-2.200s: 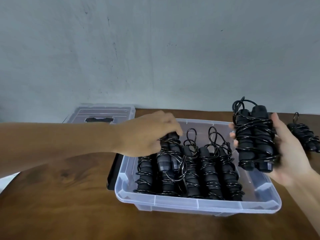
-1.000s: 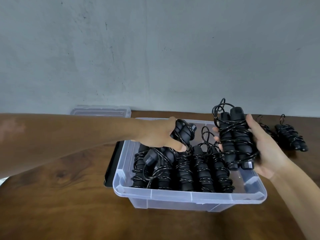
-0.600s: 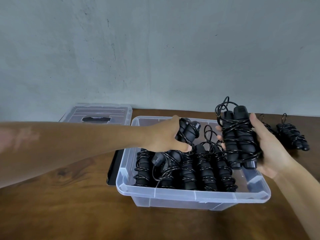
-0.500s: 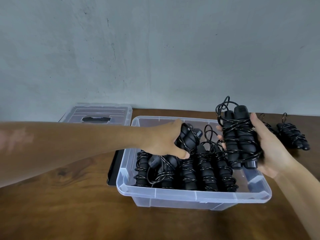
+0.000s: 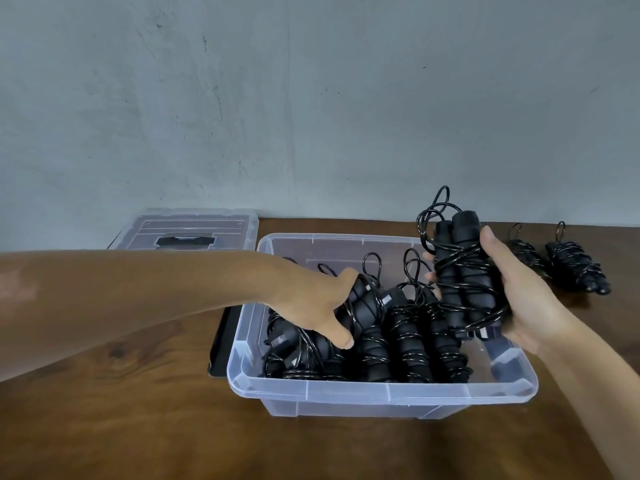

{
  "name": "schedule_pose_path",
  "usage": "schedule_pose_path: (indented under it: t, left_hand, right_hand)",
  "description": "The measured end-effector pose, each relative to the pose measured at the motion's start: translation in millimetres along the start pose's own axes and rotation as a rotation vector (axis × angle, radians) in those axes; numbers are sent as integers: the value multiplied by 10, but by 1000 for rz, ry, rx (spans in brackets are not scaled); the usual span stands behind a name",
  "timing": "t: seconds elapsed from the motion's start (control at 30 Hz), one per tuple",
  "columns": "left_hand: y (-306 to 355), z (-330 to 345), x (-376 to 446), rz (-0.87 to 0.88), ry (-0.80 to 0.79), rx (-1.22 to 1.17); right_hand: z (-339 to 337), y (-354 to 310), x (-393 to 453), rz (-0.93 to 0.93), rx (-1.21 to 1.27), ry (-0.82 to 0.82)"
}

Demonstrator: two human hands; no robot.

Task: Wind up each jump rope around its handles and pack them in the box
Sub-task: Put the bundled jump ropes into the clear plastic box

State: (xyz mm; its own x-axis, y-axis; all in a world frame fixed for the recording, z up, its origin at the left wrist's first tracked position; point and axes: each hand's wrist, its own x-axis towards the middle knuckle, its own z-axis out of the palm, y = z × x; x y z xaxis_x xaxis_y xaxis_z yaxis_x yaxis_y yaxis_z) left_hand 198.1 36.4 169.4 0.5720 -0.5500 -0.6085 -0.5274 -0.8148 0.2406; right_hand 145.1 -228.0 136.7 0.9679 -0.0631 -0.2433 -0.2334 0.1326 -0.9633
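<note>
A clear plastic box [image 5: 381, 391] stands on the wooden table and holds several wound black jump ropes [image 5: 408, 344] side by side. My left hand [image 5: 311, 303] reaches into the box's left half and grips one wound rope bundle [image 5: 363, 304], tilted over the others. My right hand [image 5: 519, 292] holds another wound bundle [image 5: 464, 278] upright above the box's right end, where bare floor shows. Two more wound ropes [image 5: 575, 268] lie on the table to the right.
The box's clear lid [image 5: 187, 230] with a black handle lies at the back left by the grey wall. A flat black object [image 5: 221, 341] sits against the box's left side. Bare wooden tabletop [image 5: 138, 427] spreads in front.
My left hand lifted a bundle out of the row, then lowered it back down and left into the box. My right hand kept its bundle nearly still above the right end.
</note>
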Motion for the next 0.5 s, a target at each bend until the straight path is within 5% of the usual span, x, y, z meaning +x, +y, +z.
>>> schedule_pose_path:
  t: [0.37,0.5]
  left_hand:
    - [-16,133,21,14,-20,71]
    - [-16,321,62,54,87,175]
  right_hand:
    - [49,-9,-37,-29,-118,34]
    - [57,2,-44,-61,-155,25]
